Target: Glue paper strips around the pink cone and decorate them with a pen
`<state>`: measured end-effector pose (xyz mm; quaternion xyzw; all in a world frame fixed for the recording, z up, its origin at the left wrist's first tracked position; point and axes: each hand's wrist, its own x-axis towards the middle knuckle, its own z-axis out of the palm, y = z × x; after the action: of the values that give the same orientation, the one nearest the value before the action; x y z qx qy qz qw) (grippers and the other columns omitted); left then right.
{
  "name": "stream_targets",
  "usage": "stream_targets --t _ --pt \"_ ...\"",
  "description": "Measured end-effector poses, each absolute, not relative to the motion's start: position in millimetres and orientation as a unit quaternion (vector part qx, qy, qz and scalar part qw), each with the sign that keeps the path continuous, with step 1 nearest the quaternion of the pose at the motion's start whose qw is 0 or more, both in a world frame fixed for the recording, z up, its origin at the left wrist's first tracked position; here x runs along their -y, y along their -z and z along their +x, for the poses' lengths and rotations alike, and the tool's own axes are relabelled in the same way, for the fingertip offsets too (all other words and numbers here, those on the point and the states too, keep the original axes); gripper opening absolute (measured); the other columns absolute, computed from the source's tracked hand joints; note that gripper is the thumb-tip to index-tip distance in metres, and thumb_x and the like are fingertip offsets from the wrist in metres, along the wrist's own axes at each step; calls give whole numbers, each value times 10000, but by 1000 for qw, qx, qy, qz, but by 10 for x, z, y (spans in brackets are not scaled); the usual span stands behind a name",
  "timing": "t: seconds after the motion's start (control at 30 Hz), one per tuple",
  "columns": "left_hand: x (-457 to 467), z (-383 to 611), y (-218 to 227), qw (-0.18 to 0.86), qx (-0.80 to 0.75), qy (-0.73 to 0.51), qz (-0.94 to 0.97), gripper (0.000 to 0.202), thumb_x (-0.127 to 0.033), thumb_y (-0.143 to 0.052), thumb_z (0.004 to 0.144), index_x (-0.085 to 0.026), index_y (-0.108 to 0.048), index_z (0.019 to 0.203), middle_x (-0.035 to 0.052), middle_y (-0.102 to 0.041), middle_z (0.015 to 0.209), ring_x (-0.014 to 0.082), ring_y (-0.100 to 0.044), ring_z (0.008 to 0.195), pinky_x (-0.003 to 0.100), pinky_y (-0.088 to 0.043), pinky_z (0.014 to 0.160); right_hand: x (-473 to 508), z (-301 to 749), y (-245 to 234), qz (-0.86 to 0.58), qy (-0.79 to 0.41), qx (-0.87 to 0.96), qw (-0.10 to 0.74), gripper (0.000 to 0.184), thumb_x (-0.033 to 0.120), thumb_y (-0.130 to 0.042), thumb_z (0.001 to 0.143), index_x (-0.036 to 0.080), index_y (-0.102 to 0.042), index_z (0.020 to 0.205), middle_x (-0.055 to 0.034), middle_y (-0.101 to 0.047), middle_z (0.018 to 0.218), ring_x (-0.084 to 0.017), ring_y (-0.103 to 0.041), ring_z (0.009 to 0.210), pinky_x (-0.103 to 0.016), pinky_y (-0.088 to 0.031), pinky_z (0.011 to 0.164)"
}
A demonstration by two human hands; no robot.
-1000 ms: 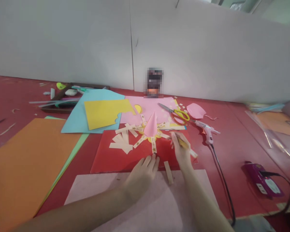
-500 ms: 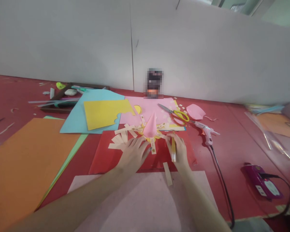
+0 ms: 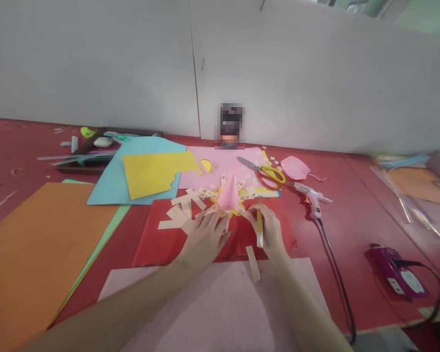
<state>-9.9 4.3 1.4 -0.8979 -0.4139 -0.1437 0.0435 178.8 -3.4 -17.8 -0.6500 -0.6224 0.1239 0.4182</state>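
Note:
A pink paper cone stands upright on a yellow scalloped paper base. Pale strips with gold stars radiate from it; one such strip lies by my left hand. My left hand rests with fingers spread at the near left of the base, touching the strips there. A slim yellow pen-like tool with a pale lower end is held in my right hand. That hand's fingertips also reach a strip on the right of the base. Beneath all this is a red sheet.
Blank strips pile up left of the cone; a loose strip lies nearer me. Scissors and a pink glue gun, corded toward a purple power block, sit right. Yellow, blue and orange sheets spread left.
The cone and its base have turned a little; the near star strip now points left of its former place, closer to my left hand. My right hand still holds the yellow pen-like tool.

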Motion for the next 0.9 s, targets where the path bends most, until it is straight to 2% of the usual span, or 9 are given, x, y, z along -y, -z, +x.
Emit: stream_targets --t 0.3,0.5,0.73,0.9 --pt "-34 -86 -32 44 417 136 -897 369 -327 -390 899 -124 -518 1180 123 -577 1166 261 -511 1084 458 -348 962 68 1714 66 -688 -176 571 414 169 343 -450 831 203 -542 853 -2 -603 672 -146 -542 581 -265 -412 607" --pt "-34 -90 -4 40 420 136 -896 371 -333 -405 893 -129 -517 1182 116 -568 1178 262 -506 1085 455 -333 978 94 1695 18 -676 -194 553 447 168 347 -483 822 199 -535 883 -41 -640 822 -161 -603 687 -267 -440 636" --pt "-37 -86 25 40 422 136 -895 352 -331 -415 888 -138 -526 1161 103 -569 1162 253 -520 1049 445 -347 972 77 1718 49 -651 -266 525 479 199 364 -516 809 194 -544 909 -59 -641 882 -140 -597 587 -262 -466 545" --pt "-36 -99 27 52 395 143 -906 329 -194 -431 863 -137 -516 1175 115 -561 1163 248 -517 1060 442 -357 970 63 1656 64 -599 -316 526 514 206 351 -581 762 201 -550 901 -44 -634 916 -127 -598 603 -246 -478 517"
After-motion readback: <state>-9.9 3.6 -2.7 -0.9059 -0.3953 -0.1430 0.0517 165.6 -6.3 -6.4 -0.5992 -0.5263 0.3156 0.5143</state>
